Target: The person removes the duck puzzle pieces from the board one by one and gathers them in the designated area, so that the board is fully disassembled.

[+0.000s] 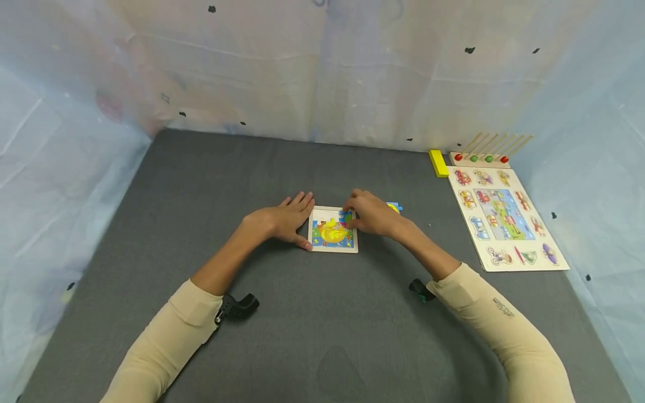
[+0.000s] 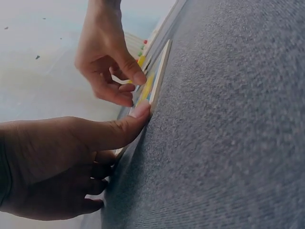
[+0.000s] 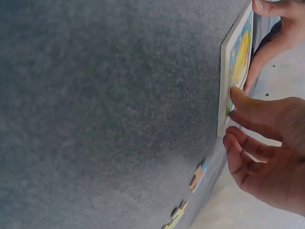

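Note:
A framed jigsaw puzzle [image 1: 332, 230] showing a yellow duck lies flat on the grey table; a pale bare strip shows at its upper left. My left hand [image 1: 283, 219] rests along the frame's left edge, fingers straight and spread, its thumb at the lower left corner. At the upper right part of the puzzle, my right hand [image 1: 372, 212] pinches a green and blue puzzle piece [image 1: 348, 217] between thumb and index finger. In the right wrist view the thumb and index of the right hand [image 3: 267, 138] touch the puzzle [image 3: 240, 57] near its end.
Loose pieces [image 3: 198, 175] lie just right of the frame. Farther right stand a large picture board [image 1: 544, 254], a yellow block [image 1: 438, 163] and a rack with thin wooden rods [image 1: 478, 159]. Pale sheeting surrounds the table [image 1: 302, 336].

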`<state>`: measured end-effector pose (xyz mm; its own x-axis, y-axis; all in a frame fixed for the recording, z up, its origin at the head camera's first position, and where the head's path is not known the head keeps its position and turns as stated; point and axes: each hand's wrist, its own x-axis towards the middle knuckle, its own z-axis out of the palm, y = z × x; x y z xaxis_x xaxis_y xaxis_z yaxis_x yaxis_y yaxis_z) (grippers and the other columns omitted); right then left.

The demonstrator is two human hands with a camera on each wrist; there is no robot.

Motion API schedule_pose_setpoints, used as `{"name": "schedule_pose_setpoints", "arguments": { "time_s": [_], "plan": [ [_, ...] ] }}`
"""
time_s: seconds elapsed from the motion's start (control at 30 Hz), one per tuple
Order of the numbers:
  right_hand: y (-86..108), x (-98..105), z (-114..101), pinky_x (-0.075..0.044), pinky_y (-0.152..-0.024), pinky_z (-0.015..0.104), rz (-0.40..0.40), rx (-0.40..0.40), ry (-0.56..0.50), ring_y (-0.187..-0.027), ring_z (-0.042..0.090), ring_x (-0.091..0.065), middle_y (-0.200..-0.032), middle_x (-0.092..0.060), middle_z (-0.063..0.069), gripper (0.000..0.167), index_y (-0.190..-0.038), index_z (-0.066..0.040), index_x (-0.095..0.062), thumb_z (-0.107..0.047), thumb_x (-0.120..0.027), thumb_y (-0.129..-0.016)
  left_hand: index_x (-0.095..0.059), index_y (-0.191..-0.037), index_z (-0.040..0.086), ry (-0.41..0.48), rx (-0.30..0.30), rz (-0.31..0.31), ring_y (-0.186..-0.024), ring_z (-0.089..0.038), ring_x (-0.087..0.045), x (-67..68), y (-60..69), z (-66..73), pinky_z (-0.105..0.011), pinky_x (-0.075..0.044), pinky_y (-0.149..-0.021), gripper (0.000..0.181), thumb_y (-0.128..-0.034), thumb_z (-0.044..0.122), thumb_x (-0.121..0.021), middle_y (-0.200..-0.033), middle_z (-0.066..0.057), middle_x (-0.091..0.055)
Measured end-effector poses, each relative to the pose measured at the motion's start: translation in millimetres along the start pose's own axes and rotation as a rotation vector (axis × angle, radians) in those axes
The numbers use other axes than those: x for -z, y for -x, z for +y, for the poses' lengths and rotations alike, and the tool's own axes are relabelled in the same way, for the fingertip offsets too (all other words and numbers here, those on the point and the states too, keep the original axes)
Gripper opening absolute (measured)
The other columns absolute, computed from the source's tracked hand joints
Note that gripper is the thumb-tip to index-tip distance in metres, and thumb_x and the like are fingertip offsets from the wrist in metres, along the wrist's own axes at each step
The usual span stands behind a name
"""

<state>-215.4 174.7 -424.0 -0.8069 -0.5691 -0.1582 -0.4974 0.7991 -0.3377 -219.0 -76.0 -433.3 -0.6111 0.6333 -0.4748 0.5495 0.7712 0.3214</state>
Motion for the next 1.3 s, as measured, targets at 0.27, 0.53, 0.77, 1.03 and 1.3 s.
{"name": "schedule_pose_setpoints", "arguments": {
  "time_s": [0.27, 0.53, 0.77, 1.03, 1.3],
  "plan": [
    [-2.9, -2, -3, -0.053, -0.083, 0.039, 0.014, -0.003, 0.011, -0.094, 0.028, -0.059, -0.112, -0.066, 0.017, 0.034, -0.12, 0.003, -0.075, -0.007, -0.083, -0.089, 0.001, -0.166, -0.004, -0.049, 0.02, 0.001, -0.165, -0.037, 0.009, -2.8, -2.7, 4.6, -0.054, -0.006, -0.135, 0.114, -0.0976, 0.056, -0.067, -0.175, -0.022, 0.012],
    [-6.2, -4, -1, -0.055, -0.092, 0.044, 0.008, -0.032, 0.009, -0.103, 0.031, -0.062, -0.117, -0.065, 0.019, 0.039, -0.121, 0.005, -0.07, -0.005, -0.084, -0.087, 0.002, -0.166, -0.004, -0.063, 0.029, -0.005, -0.165, -0.037, 0.01, -4.1, -5.0, 5.1, -0.054, -0.004, -0.135, 0.115, -0.097, 0.057, -0.067, -0.175, -0.022, 0.013],
    [-7.1, -5, -2, -0.054, -0.09, 0.043, 0.034, -0.029, 0.022, -0.099, 0.03, -0.06, -0.114, -0.065, 0.017, 0.039, -0.118, 0.004, -0.068, -0.006, -0.087, -0.085, 0.002, -0.166, -0.004, -0.061, 0.037, -0.012, -0.165, -0.037, 0.011, -3.3, -3.6, 5.3, -0.054, -0.003, -0.135, 0.115, -0.0971, 0.056, -0.067, -0.175, -0.022, 0.013],
    [-5.1, -6, -1, -0.05, -0.074, 0.036, 0.096, 0.026, -0.025, -0.082, 0.024, -0.057, -0.098, -0.066, 0.014, 0.035, -0.109, 0.001, -0.064, -0.003, -0.088, -0.083, 0.002, -0.166, -0.004, -0.056, 0.036, -0.015, -0.165, -0.037, 0.011, -2.9, -3.4, 5.1, -0.054, -0.003, -0.135, 0.116, -0.0965, 0.057, -0.068, -0.175, -0.022, 0.014],
    [4.3, 7, 0, -0.054, -0.072, 0.037, 0.148, 0.096, -0.142, -0.08, 0.024, -0.063, -0.093, -0.07, 0.015, 0.018, -0.107, 0.001, -0.067, 0.002, -0.076, -0.092, 0.004, -0.166, -0.004, -0.047, 0.028, -0.025, -0.165, -0.037, 0.013, -2.3, -3.7, 3.7, -0.054, -0.002, -0.135, 0.116, -0.097, 0.057, -0.067, -0.174, -0.022, 0.016]
  ]
}}
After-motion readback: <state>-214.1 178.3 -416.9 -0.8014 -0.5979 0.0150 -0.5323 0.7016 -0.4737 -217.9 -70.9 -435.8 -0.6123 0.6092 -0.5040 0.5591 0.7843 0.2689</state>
